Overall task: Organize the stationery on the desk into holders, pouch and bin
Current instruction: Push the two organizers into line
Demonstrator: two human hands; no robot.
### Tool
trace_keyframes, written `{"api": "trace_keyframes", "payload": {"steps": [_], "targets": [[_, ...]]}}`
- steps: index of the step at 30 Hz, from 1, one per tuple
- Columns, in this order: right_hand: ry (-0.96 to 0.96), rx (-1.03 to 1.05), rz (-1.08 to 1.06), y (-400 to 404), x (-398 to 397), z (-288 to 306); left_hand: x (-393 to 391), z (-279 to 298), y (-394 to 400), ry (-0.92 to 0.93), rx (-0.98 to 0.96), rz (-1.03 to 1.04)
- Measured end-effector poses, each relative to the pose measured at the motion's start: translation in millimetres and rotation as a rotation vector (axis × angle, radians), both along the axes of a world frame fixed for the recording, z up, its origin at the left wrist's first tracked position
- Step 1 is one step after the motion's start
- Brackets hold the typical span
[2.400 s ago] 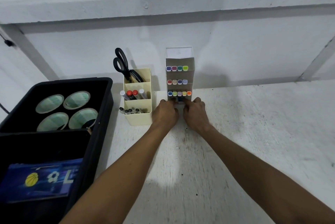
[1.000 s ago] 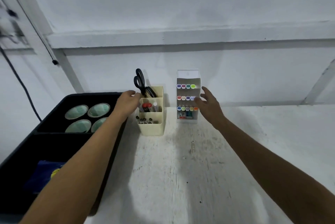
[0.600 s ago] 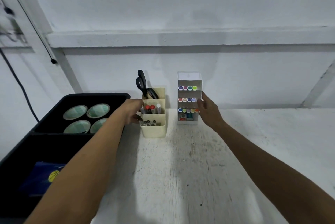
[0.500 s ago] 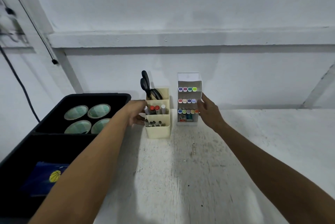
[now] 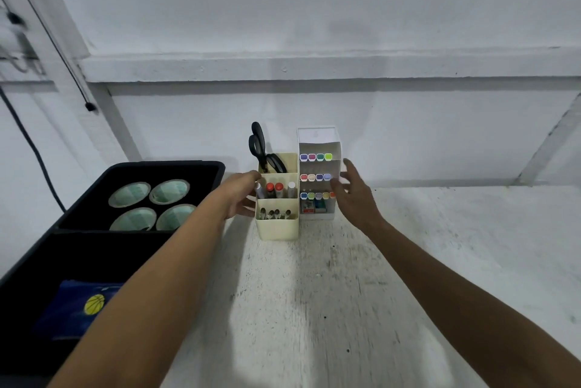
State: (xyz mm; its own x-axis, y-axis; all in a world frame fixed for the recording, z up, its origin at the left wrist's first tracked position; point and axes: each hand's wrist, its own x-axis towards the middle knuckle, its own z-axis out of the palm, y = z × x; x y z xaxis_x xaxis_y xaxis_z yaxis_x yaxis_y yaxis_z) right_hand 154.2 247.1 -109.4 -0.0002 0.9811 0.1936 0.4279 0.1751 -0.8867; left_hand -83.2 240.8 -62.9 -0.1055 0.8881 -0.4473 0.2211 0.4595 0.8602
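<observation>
1. The cream plastic stepped pen holder [image 5: 277, 214] stands at the back of the white desk [image 5: 330, 293], its right wall touching or just beside the tall white tiered marker rack [image 5: 319, 173]. Judge the step as squaring these two up side by side.
2. Your left hand [image 5: 243, 195] curls round the cream holder's left wall, thumb side forward. Push low on that wall, so the black-handled scissors [image 5: 261, 148] in the rear compartment do not tip it.
3. Your right hand [image 5: 353, 195] sits beside the rack's right edge with fingers loosely spread, gripping nothing; whether the fingertips touch the rack is hard to tell, as they are blurred. Lay them flat against that side as a stop.
4. Close the gap evenly and keep both fronts facing you.
5. The black plastic bin [image 5: 141, 167] to the left already holds four round tape rolls [image 5: 151, 202] and a blue pouch [image 5: 78, 306]; leave it alone.
</observation>
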Motion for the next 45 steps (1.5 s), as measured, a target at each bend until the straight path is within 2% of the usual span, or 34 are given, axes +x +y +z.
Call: {"api": "trace_keyframes", "payload": {"steps": [2,4,8,12,16,21,26,34,45], "targets": [[0.027,0.139,-0.143,-13.3,-6.8,6.6,-0.8,1.0,-2.8,0.128,0.066,-0.004],[0.006,0.301,-0.185,-26.1,-15.9,18.4,-4.0,7.6,-10.3,0.292,0.196,-0.025],[-0.040,0.507,-0.108,-45.6,-51.1,46.0,-28.3,27.2,-34.1,0.538,0.412,-0.078],[-0.017,0.520,0.070,-63.0,-106.5,57.2,-77.1,39.8,-64.9,0.586,0.475,-0.034],[0.021,0.375,0.259,-84.6,-163.1,45.1,-145.6,39.4,-100.1,0.734,0.407,0.081],[-0.220,0.136,0.492,-104.1,-209.3,20.5,-226.0,20.6,-149.8,0.911,0.220,0.197],[-0.430,-0.012,0.511,-110.2,-226.3,-7.0,-274.8,-13.3,-180.6,0.918,0.044,0.198],[-0.371,0.008,0.474,-115.2,-207.8,-16.0,-280.1,-33.3,-175.0,0.978,0.128,0.120],[-0.338,-0.008,0.401,-120.3,-166.6,-15.5,-245.6,-44.7,-164.4,1.028,0.224,0.061]]}}
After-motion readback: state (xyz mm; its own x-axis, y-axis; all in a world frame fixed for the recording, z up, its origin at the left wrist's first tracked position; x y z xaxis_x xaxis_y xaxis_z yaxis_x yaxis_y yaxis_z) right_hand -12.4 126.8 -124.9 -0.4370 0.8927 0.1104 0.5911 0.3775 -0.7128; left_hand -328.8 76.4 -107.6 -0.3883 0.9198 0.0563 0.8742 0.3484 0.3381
